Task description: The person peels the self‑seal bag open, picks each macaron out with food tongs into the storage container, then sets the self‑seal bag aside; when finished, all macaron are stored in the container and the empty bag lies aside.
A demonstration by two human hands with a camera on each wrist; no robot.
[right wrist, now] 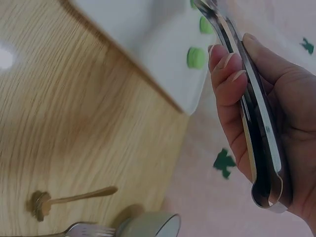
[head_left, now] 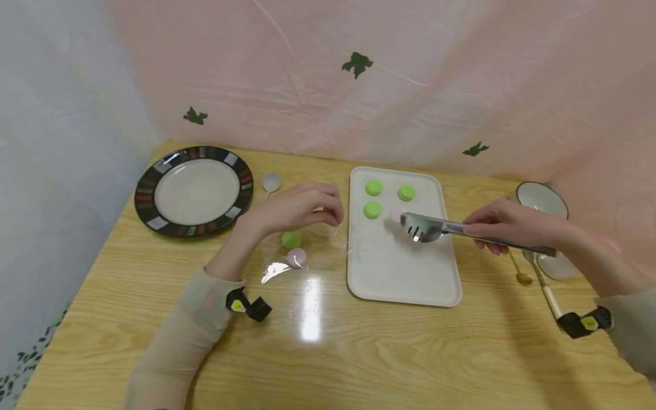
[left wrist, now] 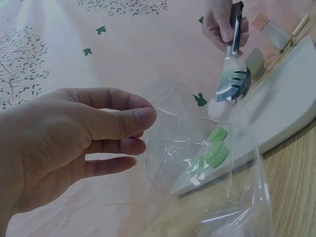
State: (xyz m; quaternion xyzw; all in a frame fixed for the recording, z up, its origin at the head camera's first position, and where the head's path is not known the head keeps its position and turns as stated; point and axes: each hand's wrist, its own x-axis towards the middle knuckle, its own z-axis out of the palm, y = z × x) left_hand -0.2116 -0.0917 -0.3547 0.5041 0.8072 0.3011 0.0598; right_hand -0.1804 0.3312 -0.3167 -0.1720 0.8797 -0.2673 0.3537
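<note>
My left hand point(head_left: 307, 208) pinches the upper edge of a clear plastic bag point(left wrist: 168, 165) between thumb and fingers, left of the white tray point(head_left: 405, 273). A green macaron point(head_left: 291, 240) and a pink macaron point(head_left: 296, 258) show through the bag in the head view. Metal tongs point(head_left: 451, 228) are gripped in my right hand point(head_left: 504, 228), reaching over the tray from the right. At their tips is another pink macaron point(head_left: 396, 214), partly hidden by the tongs' head. Several green macarons point(head_left: 373, 187) sit toward the tray's far end.
A plate with a dark patterned rim point(head_left: 148, 196) lies at the far left, a spoon point(head_left: 271, 181) beside it. To the right of the tray are a dark-rimmed white bowl point(head_left: 543, 199), a fork point(head_left: 550, 302) and a small gold-coloured utensil point(head_left: 524, 278). A cloth point(head_left: 307, 85) hangs behind the table.
</note>
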